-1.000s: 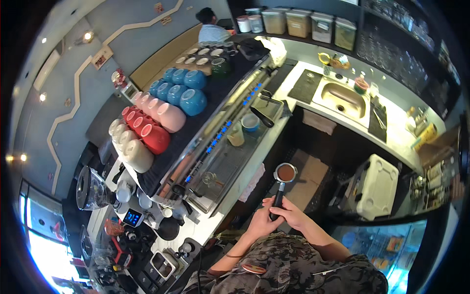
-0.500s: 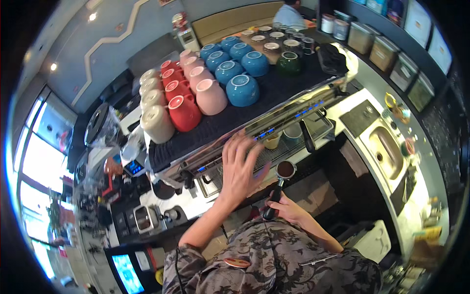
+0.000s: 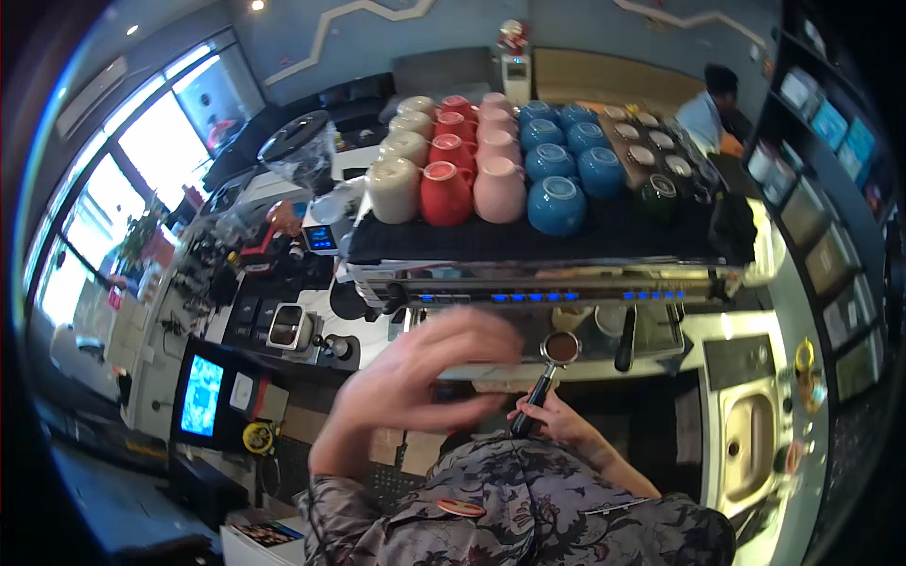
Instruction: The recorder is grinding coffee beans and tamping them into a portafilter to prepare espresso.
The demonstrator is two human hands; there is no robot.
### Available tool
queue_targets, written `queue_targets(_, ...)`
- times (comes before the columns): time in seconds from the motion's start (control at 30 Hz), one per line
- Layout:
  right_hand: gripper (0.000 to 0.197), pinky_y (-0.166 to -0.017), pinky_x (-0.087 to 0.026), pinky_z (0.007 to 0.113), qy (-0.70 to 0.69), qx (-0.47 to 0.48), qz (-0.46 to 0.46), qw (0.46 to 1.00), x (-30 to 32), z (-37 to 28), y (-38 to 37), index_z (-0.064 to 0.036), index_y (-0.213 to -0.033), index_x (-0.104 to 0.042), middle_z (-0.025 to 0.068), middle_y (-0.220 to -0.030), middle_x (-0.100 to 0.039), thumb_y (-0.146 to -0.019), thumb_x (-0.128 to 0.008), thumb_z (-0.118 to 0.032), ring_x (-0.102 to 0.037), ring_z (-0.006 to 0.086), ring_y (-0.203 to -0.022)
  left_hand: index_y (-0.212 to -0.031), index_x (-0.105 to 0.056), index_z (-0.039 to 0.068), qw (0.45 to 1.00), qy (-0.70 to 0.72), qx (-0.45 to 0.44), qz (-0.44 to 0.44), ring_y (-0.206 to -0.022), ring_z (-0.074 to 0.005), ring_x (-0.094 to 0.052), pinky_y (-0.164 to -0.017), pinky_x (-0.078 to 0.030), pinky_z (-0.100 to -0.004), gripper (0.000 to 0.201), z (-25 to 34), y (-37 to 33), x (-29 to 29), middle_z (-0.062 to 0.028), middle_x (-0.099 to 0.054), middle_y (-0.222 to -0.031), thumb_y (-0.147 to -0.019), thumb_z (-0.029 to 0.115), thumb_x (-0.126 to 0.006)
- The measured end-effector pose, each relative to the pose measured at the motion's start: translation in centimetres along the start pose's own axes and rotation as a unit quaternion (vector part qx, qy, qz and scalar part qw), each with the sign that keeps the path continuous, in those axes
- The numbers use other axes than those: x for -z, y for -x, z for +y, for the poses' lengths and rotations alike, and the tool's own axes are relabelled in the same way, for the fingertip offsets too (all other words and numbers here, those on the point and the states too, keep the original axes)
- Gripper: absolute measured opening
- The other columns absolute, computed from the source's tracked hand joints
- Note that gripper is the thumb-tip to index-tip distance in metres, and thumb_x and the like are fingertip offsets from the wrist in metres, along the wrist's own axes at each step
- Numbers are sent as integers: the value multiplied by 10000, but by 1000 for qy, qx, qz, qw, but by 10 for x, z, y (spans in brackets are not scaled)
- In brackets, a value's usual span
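An espresso machine point(image 3: 604, 274) spans the middle of the view, its top covered by a dark cloth point(image 3: 453, 243) bearing rows of upturned cups: cream point(image 3: 393, 190), red point(image 3: 445, 193), pink point(image 3: 499, 190) and blue point(image 3: 557, 206). A second black handle point(image 3: 625, 341) juts from the machine's front, right of the held basket, and a small cup point(image 3: 610, 321) stands between them, farther back. To the right lies a sink point(image 3: 746, 449); to the left, a lit screen point(image 3: 201, 394). The left hand point(image 3: 425, 373), blurred, is raised with fingers apart, grasping nothing visible and hiding part of the machine's front. The right hand point(image 3: 552, 415) is wrapped around the handle of a portafilter point(image 3: 545, 384) filled with brown grounds point(image 3: 563, 346). The portafilter is before the machine, its basket overlapping the drip tray in view; whether they touch cannot be told. Its long axis slants, handle end toward the wearer and slightly left, basket pointing away toward the machine.
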State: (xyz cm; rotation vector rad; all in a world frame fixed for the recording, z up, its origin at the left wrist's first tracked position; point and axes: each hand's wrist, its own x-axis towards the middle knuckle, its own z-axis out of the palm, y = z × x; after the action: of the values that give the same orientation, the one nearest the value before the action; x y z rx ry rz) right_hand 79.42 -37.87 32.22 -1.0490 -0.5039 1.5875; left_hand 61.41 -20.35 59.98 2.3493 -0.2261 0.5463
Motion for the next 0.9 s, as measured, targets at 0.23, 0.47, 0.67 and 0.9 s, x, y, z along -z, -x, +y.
queue_targets(0.23,186,-930,-475,440,128,61,-34,989,24,14,-18,-47,-1053,-424,137,-1068,-629,-955,-569,-111,-619,270,-1025,-1124,-632,23,982,-54,-46,-173,-880,-219,-617,-721,-474,-311,288,133,98,56,-82,-632,-1097,-878,165,-676)
queue_targets(0.47,277,-901,-490,376,317,189,-160,916,9,-69,-128,-41,-1099,-397,105,-1011,-635,-951,-600,-157,-628,215,-1001,-1361,-468,89,984,-74,-21,-162,-990,-363,-607,-829,-497,-400,463,153,160,57,-238,-555,-1267,-931,194,-608)
queue_targets(0.67,271,-892,-496,373,347,276,-187,877,3,-142,-176,-41,-1090,-397,104,-1009,-633,-949,-601,-150,-632,215,-990,-1121,-520,112,967,43,-246,-44,-781,-245,-544,-665,-404,-350,339,96,129,50,-126,-575,-1019,-890,325,-649)
queue_targets(0.9,265,-882,-503,371,370,322,-197,849,20,-186,-182,-42,-1079,-397,102,-1007,-631,-948,-603,-143,-637,214,-978,-841,-580,138,851,253,-450,100,-537,-108,-471,-473,-296,-292,359,14,84,49,5,-599,-730,-843,477,-697)
